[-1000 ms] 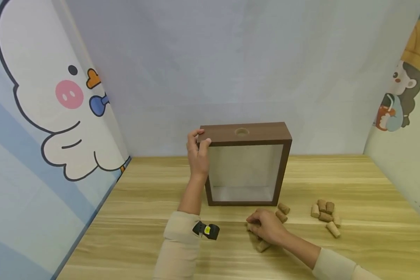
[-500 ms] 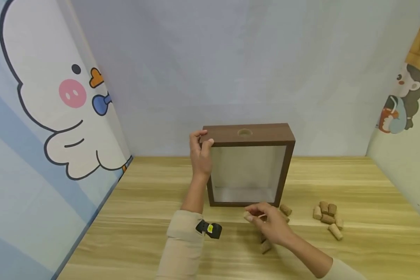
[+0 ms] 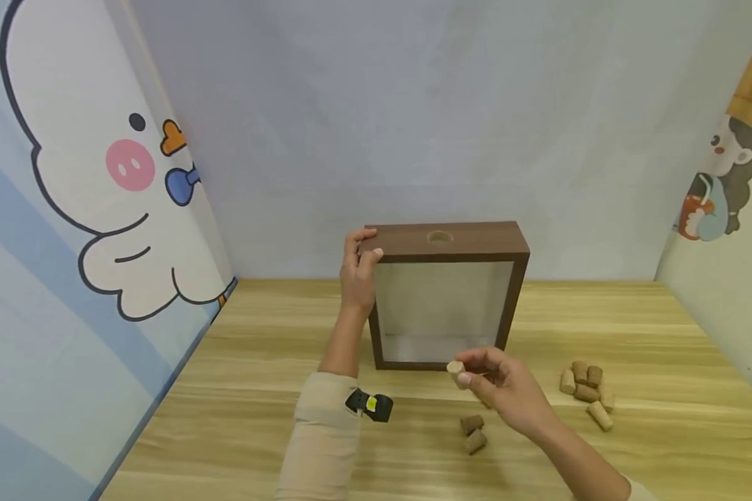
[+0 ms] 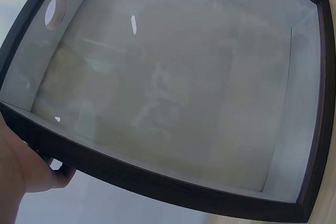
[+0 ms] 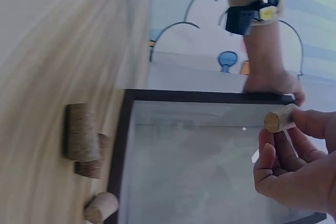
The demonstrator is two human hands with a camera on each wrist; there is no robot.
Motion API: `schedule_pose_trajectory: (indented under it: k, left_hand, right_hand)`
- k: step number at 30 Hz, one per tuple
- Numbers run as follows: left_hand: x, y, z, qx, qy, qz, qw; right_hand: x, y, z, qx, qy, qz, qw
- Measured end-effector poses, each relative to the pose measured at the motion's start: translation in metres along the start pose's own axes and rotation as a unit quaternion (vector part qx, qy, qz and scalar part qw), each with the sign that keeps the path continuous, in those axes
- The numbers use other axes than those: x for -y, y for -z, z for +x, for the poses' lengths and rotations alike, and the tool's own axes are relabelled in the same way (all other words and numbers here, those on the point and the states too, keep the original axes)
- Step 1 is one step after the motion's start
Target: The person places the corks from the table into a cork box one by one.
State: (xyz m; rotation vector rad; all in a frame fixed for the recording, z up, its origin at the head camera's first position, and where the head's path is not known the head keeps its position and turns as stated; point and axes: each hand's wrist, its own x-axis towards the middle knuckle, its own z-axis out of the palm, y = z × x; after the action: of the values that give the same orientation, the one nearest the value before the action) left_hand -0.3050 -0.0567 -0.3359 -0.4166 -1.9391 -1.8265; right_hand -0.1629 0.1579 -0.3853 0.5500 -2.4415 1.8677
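Observation:
A brown-framed shadow box [image 3: 451, 240] with a clear front stands upright on the table, a round hole in its top edge. My left hand [image 3: 357, 278] grips its upper left corner, thumb in front and fingers over the top; in the left wrist view the hand [image 4: 31, 169] shows at the frame [image 4: 157, 179]. My right hand [image 3: 507, 390] pinches a wine cork [image 3: 455, 370] between thumb and fingers, in front of the box's lower edge. The right wrist view shows this cork [image 5: 280, 119] end-on, raised in the fingertips. Nothing shows inside the box.
Two corks [image 3: 473, 433] lie on the table near my right hand, with another [image 3: 485, 398] partly hidden behind it. Farther right is a loose group of several corks [image 3: 585, 383]. A pale cloth wall [image 3: 439, 139] rises behind the box.
My right hand has picked a cork up from the near pile and lifted it, then shifted slightly right and uncovered two corks. My left hand keeps its grip on the box.

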Motion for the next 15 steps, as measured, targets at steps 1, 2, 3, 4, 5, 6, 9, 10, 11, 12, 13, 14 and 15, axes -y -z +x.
schedule_pose_trajectory:
  k: [1, 2, 3, 4, 5, 6, 9, 10, 11, 12, 13, 14, 15]
  left_hand:
    - [0.000, 0.000, 0.000, -0.001, 0.002, 0.001, 1.0000]
    - [0.000, 0.000, 0.000, -0.002, 0.005, 0.003, 1.0000]
    - [0.001, 0.000, 0.001, -0.004, 0.009, 0.004, 0.9999]
    - [0.000, 0.000, 0.001, -0.006, 0.013, 0.004, 0.9999]
    - [0.000, 0.000, 0.002, -0.007, 0.016, 0.003, 0.9999]
    - [0.000, -0.001, 0.002, -0.007, 0.019, 0.002, 0.9998]
    - [-0.002, -0.001, 0.004, -0.009, 0.027, -0.004, 0.9996]
    - [-0.002, -0.001, 0.004, -0.010, 0.029, -0.006, 0.9995]
    - [-0.003, -0.001, 0.004, -0.010, 0.030, -0.007, 0.9995]
    - [-0.003, -0.001, 0.004, -0.011, 0.030, -0.009, 0.9994]
    - [-0.003, -0.001, 0.004, -0.011, 0.027, -0.012, 0.9995]
    - [-0.004, -0.001, 0.004, -0.012, 0.024, -0.016, 0.9995]
    - [-0.004, -0.001, 0.005, -0.012, 0.019, -0.021, 0.9995]
  right_hand:
    - [0.003, 0.002, 0.000, -0.006, 0.003, 0.007, 1.000]
    - [0.006, 0.003, 0.000, -0.010, 0.007, 0.015, 1.000]
    - [0.008, 0.005, -0.001, -0.013, 0.013, 0.022, 1.000]
    - [0.011, 0.007, 0.000, -0.016, 0.021, 0.030, 0.999]
    - [0.014, 0.008, 0.000, -0.020, 0.030, 0.037, 0.999]
    - [0.016, 0.010, 0.001, -0.021, 0.037, 0.046, 0.998]
    - [0.023, 0.014, 0.003, -0.031, 0.057, 0.065, 0.996]
    - [0.024, 0.015, 0.004, -0.035, 0.061, 0.068, 0.995]
    - [0.026, 0.016, 0.004, -0.038, 0.064, 0.071, 0.995]
    - [0.029, 0.017, 0.005, -0.042, 0.066, 0.075, 0.994]
    - [0.031, 0.018, 0.005, -0.046, 0.069, 0.076, 0.994]
    - [0.033, 0.018, 0.006, -0.050, 0.073, 0.079, 0.993]
    - [0.035, 0.019, 0.007, -0.052, 0.078, 0.084, 0.992]
